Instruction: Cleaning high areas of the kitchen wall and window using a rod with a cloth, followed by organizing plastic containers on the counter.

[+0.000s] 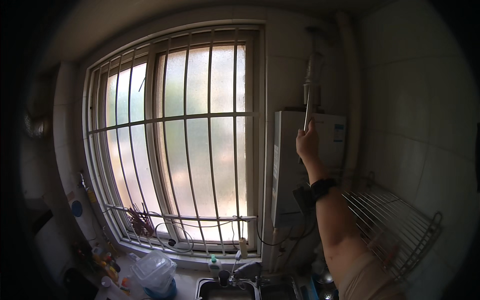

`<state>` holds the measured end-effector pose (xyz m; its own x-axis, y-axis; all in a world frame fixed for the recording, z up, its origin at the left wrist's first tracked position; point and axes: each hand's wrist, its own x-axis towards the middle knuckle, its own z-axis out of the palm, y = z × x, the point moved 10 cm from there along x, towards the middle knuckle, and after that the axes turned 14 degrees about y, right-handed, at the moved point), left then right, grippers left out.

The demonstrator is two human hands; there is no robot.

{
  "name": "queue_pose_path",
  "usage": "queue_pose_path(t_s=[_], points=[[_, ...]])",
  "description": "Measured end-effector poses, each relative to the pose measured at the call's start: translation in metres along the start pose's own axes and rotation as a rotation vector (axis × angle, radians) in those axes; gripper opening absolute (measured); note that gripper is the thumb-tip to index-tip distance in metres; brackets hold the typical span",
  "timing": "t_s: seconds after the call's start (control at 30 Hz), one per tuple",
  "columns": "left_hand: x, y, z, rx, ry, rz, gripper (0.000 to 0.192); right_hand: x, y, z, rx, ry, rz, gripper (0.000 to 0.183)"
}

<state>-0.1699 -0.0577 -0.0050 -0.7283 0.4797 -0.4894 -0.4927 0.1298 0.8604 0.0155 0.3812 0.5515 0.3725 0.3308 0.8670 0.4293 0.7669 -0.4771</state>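
My right hand (308, 142), with a dark watch or band on its wrist, is raised in front of a white wall-mounted water heater (333, 150). It grips a long, slim, light-coloured handle (309, 107) that points upward. A coiled or ribbed part shows above the handle; the dim light leaves its upper end unclear. Whether that part belongs to the held thing or to the heater's pipe, I cannot tell. My left hand is out of view.
A barred, frosted window (210, 150) fills the middle. Below are a metal sink (228, 290), a green-capped bottle (215, 266) and clear plastic containers (155, 268). A wire rack (393, 225) hangs at the right. Cables run along the lower window bars.
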Motion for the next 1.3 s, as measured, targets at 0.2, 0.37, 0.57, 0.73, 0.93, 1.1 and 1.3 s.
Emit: queue_pose_path(t_s=[0.2, 0.37, 0.57, 0.73, 0.93, 1.1, 1.3], points=[[-0.008, -0.001, 0.018, 0.063, -0.054, -0.028, 0.03, -0.069, 0.0, -0.01, 0.131, -0.01, 0.006, 0.049], [-0.007, -0.007, 0.022, 0.022, -0.077, -0.016, 0.029, -0.127, 0.01, -0.014, 0.067, -0.232, 0.18, 0.05], [-0.011, -0.004, 0.028, 0.018, -0.07, -0.044, 0.028, -0.176, 0.002, -0.016, 0.087, -0.492, 0.294, 0.055], [-0.005, -0.013, 0.018, -0.011, -0.091, -0.026, 0.026, -0.12, 0.005, -0.008, 0.272, -0.103, -0.029, 0.053], [-0.007, -0.026, -0.011, -0.04, -0.028, -0.001, 0.023, -0.04, -0.008, 0.008, 0.171, 0.048, -0.234, 0.047], [-0.012, -0.024, -0.017, -0.065, 0.009, -0.015, 0.022, 0.037, 0.002, 0.01, 0.091, -0.051, -0.093, 0.047], [-0.01, -0.023, -0.013, -0.064, -0.001, -0.004, 0.022, 0.118, 0.042, -0.011, -0.014, 0.04, -0.009, 0.049]])
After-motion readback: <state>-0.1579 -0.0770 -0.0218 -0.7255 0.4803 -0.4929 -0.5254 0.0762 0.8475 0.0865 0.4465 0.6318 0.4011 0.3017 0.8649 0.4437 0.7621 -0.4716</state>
